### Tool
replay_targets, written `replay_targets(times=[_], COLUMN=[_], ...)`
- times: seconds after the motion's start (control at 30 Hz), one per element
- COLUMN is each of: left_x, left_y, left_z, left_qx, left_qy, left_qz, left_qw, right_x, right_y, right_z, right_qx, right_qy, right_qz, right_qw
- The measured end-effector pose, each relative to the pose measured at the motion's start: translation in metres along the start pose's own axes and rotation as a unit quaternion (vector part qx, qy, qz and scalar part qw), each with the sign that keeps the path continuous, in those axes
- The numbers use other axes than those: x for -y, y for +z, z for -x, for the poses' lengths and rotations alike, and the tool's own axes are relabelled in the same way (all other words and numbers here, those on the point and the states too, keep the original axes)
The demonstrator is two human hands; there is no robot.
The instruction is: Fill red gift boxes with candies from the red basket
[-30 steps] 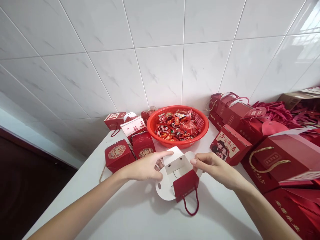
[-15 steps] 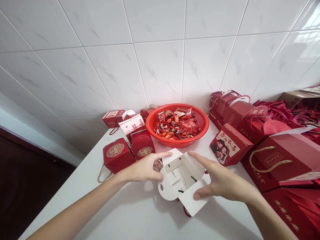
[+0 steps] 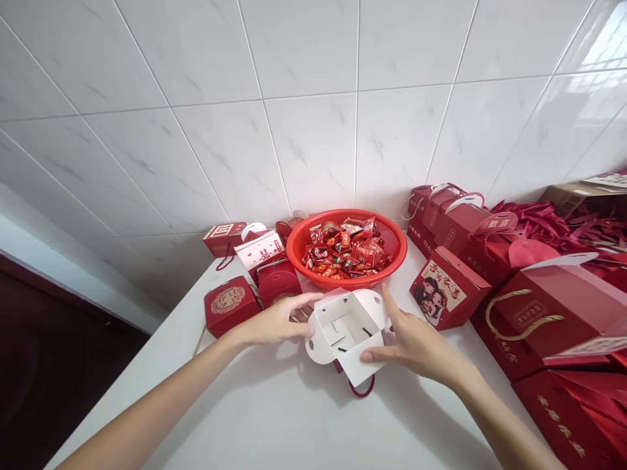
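Since the earlier frames, the open gift box [image 3: 343, 331] has moved back on the worktop [image 3: 245, 408], and now it stands just in front of the red plastic basket [image 3: 343, 282], with very little gap. Its flaps are unfolded and the white inside faces up. The red cord handle [image 3: 361, 391] hangs out at the front edge.

The left hand [image 3: 277, 320] is spread, with its fingers lying against the left side of the box and reaching near the small red box [image 3: 274, 288]. The right hand [image 3: 411, 343] is also spread: the thumb lies on the front flap, the index finger goes up the right side. Neither hand makes a clear pinch.

The basket, full of wrapped candies [image 3: 345, 251], closes the room behind the box. The box with a printed couple [image 3: 445, 294] stands near the right hand. The open room is the bare worktop toward the person, up to its long left edge.
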State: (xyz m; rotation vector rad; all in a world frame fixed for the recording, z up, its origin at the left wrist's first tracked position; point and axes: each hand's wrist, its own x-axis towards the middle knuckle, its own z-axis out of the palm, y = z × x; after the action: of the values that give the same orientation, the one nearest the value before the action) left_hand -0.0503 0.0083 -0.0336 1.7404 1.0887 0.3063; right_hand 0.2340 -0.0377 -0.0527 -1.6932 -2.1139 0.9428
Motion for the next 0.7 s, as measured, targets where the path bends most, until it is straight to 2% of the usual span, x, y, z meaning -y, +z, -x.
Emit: replay_targets(times=[0.1,0.2,0.27,0.37,0.43,0.5,0.57,0.63,0.7], left_x=[-0.019,-0.042,-0.057,-0.073,-0.079,-0.08,-0.079,-0.078,-0.076], left_y=[-0.008,-0.018,-0.022,-0.026,-0.029,-0.034,-0.039,-0.044,-0.044], left_z=[0.011,0.018,0.018,0.009,-0.006,-0.027,-0.052,-0.077,-0.099], left_qx=[0.021,0.007,-0.008,-0.038,-0.067,-0.088,-0.072,-0.005,0.034], left_qy=[0.014,0.034,0.053,0.081,0.098,0.1,0.061,-0.025,-0.1], left_qz=[-0.1,-0.201,-0.248,-0.293,-0.319,-0.345,-0.368,-0.395,-0.415], left_qw=[0.995,0.979,0.967,0.952,0.94,0.929,0.925,0.918,0.904], right_x=[0.009,0.02,0.028,0.036,0.039,0.039,0.037,0.033,0.028], right_y=[-0.012,-0.029,-0.043,-0.061,-0.07,-0.073,-0.07,-0.064,-0.059], right_z=[0.009,0.012,0.006,-0.018,-0.042,-0.07,-0.097,-0.119,-0.136], right_qx=[-0.015,-0.053,-0.1,-0.178,-0.186,-0.167,-0.141,-0.111,-0.085], right_qy=[-0.013,-0.01,-0.02,-0.082,-0.12,-0.139,-0.148,-0.14,-0.136], right_qz=[0.054,0.1,0.104,0.061,0.025,0.009,0.011,0.025,0.032], right_qw=[0.998,0.993,0.989,0.979,0.975,0.976,0.979,0.984,0.987])
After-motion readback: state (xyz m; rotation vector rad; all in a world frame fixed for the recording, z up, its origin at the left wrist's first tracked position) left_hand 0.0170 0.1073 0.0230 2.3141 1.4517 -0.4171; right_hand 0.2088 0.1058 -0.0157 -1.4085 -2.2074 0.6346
